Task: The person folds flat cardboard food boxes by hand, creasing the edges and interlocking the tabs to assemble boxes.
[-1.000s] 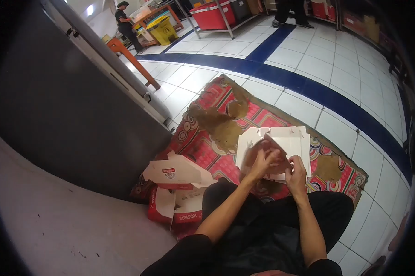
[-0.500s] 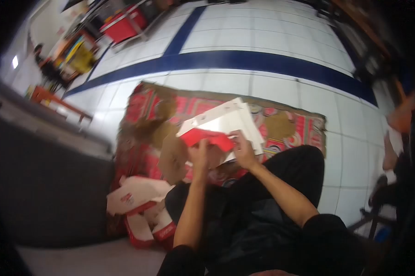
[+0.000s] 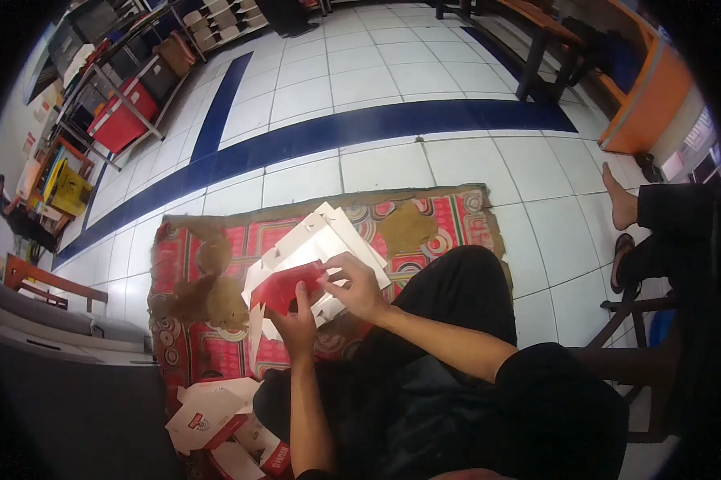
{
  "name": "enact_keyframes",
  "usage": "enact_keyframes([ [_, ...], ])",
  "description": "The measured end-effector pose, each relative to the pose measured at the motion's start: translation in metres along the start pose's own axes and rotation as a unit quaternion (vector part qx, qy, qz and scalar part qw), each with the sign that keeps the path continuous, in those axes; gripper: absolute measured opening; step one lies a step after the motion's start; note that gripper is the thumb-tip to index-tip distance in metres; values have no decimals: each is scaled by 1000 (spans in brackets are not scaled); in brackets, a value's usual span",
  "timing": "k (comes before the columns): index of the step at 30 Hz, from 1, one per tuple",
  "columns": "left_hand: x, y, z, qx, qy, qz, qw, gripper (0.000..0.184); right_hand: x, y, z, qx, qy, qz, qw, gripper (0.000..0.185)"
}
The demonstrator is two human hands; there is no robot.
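A partly folded box with a red outer face (image 3: 284, 290) is held up over a stack of flat white cardboard blanks (image 3: 348, 240). My left hand (image 3: 296, 322) grips its lower side, thumb laid on the red face. Fingers of my right hand (image 3: 354, 286) are pinched at the box's right edge. Both hands are above the worn, red patterned mat (image 3: 264, 232). Beside my left knee lie red and white boxes (image 3: 208, 420) with printed lettering, their flaps standing open.
White floor tiles with a dark blue band (image 3: 312, 144) surround the mat. At the right, another person's bare foot (image 3: 620, 200) is near a dark stool (image 3: 628, 364). Back left are a metal rack with a red bin (image 3: 124, 116) and a yellow bin (image 3: 68, 188). A grey panel (image 3: 64, 408) borders the left.
The view has swung to the right. The held box has turned so that its red face shows, and my right hand has shifted along its edge. The other person's foot has come into view.
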State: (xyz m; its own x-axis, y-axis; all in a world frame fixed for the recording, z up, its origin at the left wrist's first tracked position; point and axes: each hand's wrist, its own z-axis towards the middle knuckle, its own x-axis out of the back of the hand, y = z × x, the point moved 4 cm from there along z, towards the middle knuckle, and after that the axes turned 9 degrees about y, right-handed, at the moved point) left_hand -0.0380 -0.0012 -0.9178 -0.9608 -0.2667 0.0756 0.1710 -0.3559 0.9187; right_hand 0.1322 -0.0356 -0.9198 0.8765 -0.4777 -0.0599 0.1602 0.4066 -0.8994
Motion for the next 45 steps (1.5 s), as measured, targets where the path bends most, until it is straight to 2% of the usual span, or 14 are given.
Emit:
enact_keyframes([
  [5, 8, -9, 9, 149, -122, -115, 975, 31, -1, -16, -3, 80, -104, -123, 984, 29],
  [8, 32, -43, 16, 153, -122, -3, 981, 34, -9, -3, -6, 104, -161, -76, 979, 28],
  [9, 33, -44, 15, 201, -60, -102, 972, 40, -11, -1, -4, 105, -183, -76, 974, 28],
  [14, 27, -46, 14, 242, -64, -84, 965, 50, -5, 10, -1, 77, -157, -45, 984, 29],
  [19, -2, -6, -6, 204, -159, -109, 960, 51, 1, 14, -5, 27, -121, -45, 991, 26],
  [21, -1, -1, -7, 175, -172, -118, 962, 50, -1, 26, -3, -93, -132, 6, 987, 22],
  [25, 6, -2, 2, 121, -152, -62, 979, 43, -1, 12, 20, 20, -232, -44, 972, 18],
  [28, 12, -6, 5, 57, -235, 124, 962, 46, 3, 8, 21, 38, -116, -31, 992, 26],
  [32, 2, 15, 0, 21, -293, 176, 940, 51, 5, 4, 22, 69, -154, -111, 979, 33],
  [34, 1, 16, -1, 0, -336, 204, 920, 51, 2, 23, 18, -30, -186, -94, 978, 33],
  [36, 4, 19, 2, 6, -325, 214, 921, 45, 7, 28, 20, 42, -172, -147, 973, 31],
  [39, 10, 9, 12, -18, -277, 188, 942, 34, 12, 50, 27, -25, -213, -179, 960, 29],
  [41, 17, 8, 16, 34, -190, 135, 972, 24, 22, 69, 28, -216, -62, -55, 973, 27],
  [45, 24, -2, 21, 13, -138, 140, 980, 20, 13, 68, 18, -296, -101, 109, 943, 26],
])
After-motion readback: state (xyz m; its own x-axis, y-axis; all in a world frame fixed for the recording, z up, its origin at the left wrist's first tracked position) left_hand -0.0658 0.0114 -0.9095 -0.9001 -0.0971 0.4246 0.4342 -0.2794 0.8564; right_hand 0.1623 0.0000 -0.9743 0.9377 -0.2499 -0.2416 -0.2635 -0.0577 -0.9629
